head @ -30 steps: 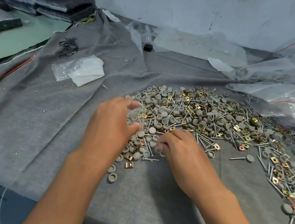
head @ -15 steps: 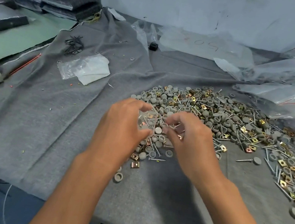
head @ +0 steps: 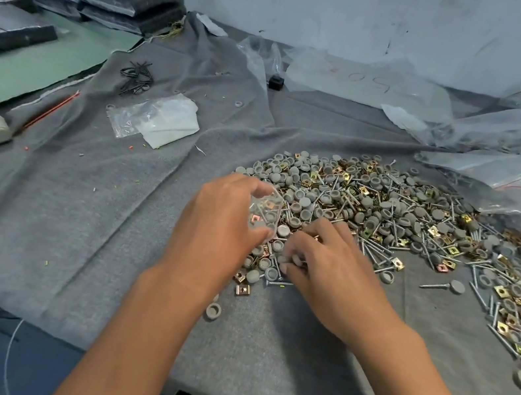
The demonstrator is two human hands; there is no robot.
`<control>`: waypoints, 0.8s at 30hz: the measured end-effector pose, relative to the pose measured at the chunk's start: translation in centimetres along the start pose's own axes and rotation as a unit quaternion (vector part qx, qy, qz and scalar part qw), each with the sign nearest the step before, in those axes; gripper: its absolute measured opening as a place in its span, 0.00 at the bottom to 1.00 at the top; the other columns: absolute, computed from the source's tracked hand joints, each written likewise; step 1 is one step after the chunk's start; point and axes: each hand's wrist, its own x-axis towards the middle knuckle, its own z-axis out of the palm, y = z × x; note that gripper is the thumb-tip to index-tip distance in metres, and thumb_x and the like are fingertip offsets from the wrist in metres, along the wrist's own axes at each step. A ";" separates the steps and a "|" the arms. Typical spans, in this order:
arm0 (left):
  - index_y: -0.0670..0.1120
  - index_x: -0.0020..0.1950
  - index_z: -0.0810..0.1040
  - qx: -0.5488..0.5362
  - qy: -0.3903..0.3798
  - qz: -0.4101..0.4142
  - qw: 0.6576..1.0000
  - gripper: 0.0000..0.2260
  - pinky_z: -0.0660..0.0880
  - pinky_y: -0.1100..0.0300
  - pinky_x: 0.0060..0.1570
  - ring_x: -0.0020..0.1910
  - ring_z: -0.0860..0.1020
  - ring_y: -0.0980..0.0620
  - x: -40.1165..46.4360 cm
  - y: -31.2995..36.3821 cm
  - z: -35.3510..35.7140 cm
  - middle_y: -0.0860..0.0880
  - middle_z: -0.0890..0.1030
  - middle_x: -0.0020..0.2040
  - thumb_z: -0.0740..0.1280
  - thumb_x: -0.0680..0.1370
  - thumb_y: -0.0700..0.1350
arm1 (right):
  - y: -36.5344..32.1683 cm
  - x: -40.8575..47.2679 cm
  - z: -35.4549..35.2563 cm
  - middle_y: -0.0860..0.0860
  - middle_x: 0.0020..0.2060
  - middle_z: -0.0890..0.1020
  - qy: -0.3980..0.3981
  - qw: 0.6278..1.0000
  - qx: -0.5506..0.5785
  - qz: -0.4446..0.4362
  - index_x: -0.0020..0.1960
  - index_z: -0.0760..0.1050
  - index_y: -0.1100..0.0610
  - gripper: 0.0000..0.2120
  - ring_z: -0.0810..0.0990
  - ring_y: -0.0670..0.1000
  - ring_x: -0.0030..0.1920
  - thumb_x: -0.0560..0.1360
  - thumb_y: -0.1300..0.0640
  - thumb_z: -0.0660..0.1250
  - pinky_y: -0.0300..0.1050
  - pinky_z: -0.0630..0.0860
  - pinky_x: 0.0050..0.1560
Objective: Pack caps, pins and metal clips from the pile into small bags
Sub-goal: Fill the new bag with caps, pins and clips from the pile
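I see the surface [head: 80, 221] draped in grey cloth, bare on its left half and along the near edge. The pile [head: 387, 219] of grey caps, pins and brass clips spreads across the right, far too many to count, its right end cut off under loose plastic bags [head: 518, 166]. My left hand [head: 222, 225] pinches one small bag [head: 265, 212] holding some clips and caps. My right hand [head: 327, 265] curls its grip on pieces at the pile's near edge; which ones I cannot tell.
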 end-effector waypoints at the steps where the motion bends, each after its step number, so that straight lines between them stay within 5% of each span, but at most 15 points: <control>1: 0.57 0.65 0.78 0.000 -0.001 0.003 1.000 0.25 0.71 0.64 0.55 0.49 0.73 0.61 0.0 0.0 0.0 0.60 0.79 0.61 0.80 0.69 0.51 | 0.0 0.0 -0.2 0.41 0.51 0.72 -0.002 1.000 0.027 0.007 0.50 0.76 0.43 0.04 0.67 0.46 0.54 0.78 0.45 0.66 0.40 0.62 0.49; 5: 0.56 0.64 0.79 0.001 -0.018 0.016 1.000 0.24 0.74 0.60 0.58 0.51 0.76 0.59 0.0 0.0 0.2 0.59 0.80 0.61 0.80 0.69 0.50 | 0.1 0.7 -1.8 0.38 0.38 0.80 0.110 0.949 0.283 0.081 0.46 0.80 0.46 0.03 0.77 0.39 0.41 0.76 0.53 0.74 0.32 0.71 0.41; 8: 0.55 0.62 0.80 0.009 -0.019 0.022 1.000 0.22 0.73 0.60 0.58 0.53 0.77 0.57 0.1 0.2 0.4 0.58 0.81 0.60 0.80 0.69 0.48 | -1.1 1.1 -2.3 0.39 0.39 0.82 0.181 0.944 0.273 0.040 0.50 0.83 0.49 0.06 0.79 0.39 0.40 0.74 0.56 0.75 0.26 0.71 0.41; 13: 0.57 0.63 0.79 0.001 -0.019 0.017 1.000 0.23 0.73 0.63 0.51 0.43 0.75 0.64 0.0 0.4 0.7 0.60 0.80 0.59 0.80 0.69 0.50 | -0.7 1.0 -1.9 0.36 0.43 0.82 0.117 0.954 0.260 0.093 0.55 0.82 0.45 0.09 0.79 0.35 0.45 0.76 0.53 0.73 0.26 0.74 0.45; 15: 0.58 0.63 0.79 0.001 -0.019 0.010 1.000 0.24 0.74 0.61 0.54 0.46 0.75 0.63 -0.1 0.4 0.7 0.61 0.79 0.59 0.80 0.69 0.50 | 0.3 0.3 -2.1 0.37 0.42 0.79 0.051 0.970 0.201 0.123 0.51 0.79 0.42 0.07 0.78 0.39 0.44 0.75 0.48 0.74 0.32 0.74 0.42; 18: 0.58 0.63 0.79 -0.002 -0.016 0.004 1.000 0.24 0.73 0.60 0.58 0.52 0.75 0.59 -0.1 0.4 0.7 0.60 0.79 0.61 0.80 0.69 0.50 | 0.9 -0.4 -1.7 0.42 0.49 0.77 -0.073 0.981 0.120 0.137 0.57 0.77 0.43 0.12 0.77 0.45 0.49 0.75 0.44 0.73 0.47 0.77 0.52; 24: 0.58 0.64 0.78 0.000 -0.017 0.003 1.000 0.25 0.75 0.58 0.60 0.54 0.76 0.59 -0.1 0.6 0.8 0.60 0.79 0.61 0.80 0.69 0.50 | 0.8 -0.3 -1.7 0.43 0.47 0.77 -0.063 0.981 0.132 0.123 0.51 0.76 0.46 0.06 0.76 0.47 0.48 0.77 0.50 0.72 0.50 0.76 0.51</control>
